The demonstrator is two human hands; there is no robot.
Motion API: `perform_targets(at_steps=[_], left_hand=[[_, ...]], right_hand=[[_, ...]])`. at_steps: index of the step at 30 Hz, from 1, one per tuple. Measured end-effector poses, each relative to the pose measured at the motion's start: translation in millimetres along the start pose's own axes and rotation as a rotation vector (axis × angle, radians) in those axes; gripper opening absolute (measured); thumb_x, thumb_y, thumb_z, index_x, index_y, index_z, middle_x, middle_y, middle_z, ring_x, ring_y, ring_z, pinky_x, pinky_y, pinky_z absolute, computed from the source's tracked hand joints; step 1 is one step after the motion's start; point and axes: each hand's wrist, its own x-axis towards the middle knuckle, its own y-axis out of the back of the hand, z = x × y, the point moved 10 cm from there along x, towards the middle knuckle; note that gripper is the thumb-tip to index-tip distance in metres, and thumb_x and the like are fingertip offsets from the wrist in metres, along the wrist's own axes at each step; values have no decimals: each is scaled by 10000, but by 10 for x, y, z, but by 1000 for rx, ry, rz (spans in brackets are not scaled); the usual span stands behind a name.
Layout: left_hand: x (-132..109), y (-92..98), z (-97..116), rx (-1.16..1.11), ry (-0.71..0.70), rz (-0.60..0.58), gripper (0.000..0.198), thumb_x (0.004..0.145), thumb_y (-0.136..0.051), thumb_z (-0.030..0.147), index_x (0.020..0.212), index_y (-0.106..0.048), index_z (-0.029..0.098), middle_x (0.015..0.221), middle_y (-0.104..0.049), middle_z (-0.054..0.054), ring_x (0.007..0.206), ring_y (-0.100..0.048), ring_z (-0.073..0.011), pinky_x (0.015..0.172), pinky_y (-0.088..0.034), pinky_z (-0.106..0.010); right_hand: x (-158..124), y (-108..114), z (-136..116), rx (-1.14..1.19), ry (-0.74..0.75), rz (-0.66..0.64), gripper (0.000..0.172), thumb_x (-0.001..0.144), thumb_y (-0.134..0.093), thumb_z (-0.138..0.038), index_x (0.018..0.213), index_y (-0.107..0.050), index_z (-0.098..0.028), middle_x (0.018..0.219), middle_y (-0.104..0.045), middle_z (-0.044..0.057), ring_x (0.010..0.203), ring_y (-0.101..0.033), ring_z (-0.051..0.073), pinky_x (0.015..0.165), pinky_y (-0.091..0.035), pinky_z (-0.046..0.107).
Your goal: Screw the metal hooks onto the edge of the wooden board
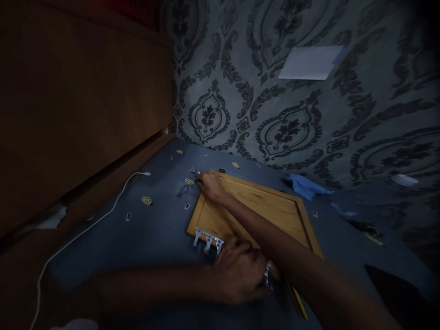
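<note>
While the wooden panel point(275, 206) lies on the blue sheet point(154, 243), right hand point(211, 185) at its corner, left hand point(239, 270) curled beside the metal clips point(208, 238), can't tell what either pinches, it looks stiff, fairly heavy, best gripped by opposite edges

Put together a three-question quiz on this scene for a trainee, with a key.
1. Multiple choice: what colour is the crumpled cloth beyond the wooden board? A) red; B) blue; C) yellow.
2. True or false: the white cable lies across the wooden board.
3. Short answer: which of the person's hands is nearer the row of silvery metal pieces along the edge of the wooden board?

Key:
1. B.
2. False; the white cable lies to the left of the wooden board, apart from it.
3. The left hand.
</note>
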Motion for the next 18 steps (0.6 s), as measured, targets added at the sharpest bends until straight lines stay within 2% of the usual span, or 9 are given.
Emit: perform_targets(at_steps=[7,13,18], left_hand=[[-4,-25,16,29,-32,29,577,970,-670,564,1291,-523,107,1210,-728,-149,1166,-639,-315,1028,-449,-476],[1,6,16,4,-30,30,569,962,-685,552,1284,-523,111,1187,-735,-141,1146,-651,-319,982,-457,-456],[-13,18,20,-17,-19,9,559,959,-697,519,1311,-506,129,1208,-734,-133,1173,-649,-317,1016,-432,-458]], right_hand=[[72,-17,-8,7,-26,-51,401,986,-682,-392,1324,-630,-182,1348,-651,117,1155,-678,253,961,-599,461],[56,-8,77,167,-24,17,389,994,-671,-403,1325,-628,-204,1356,-648,102,1153,-677,247,959,-602,468],[38,88,253,393,-69,186,188,975,-585,-195,1095,-726,-160,1032,-773,84,984,-718,210,909,-568,359]])
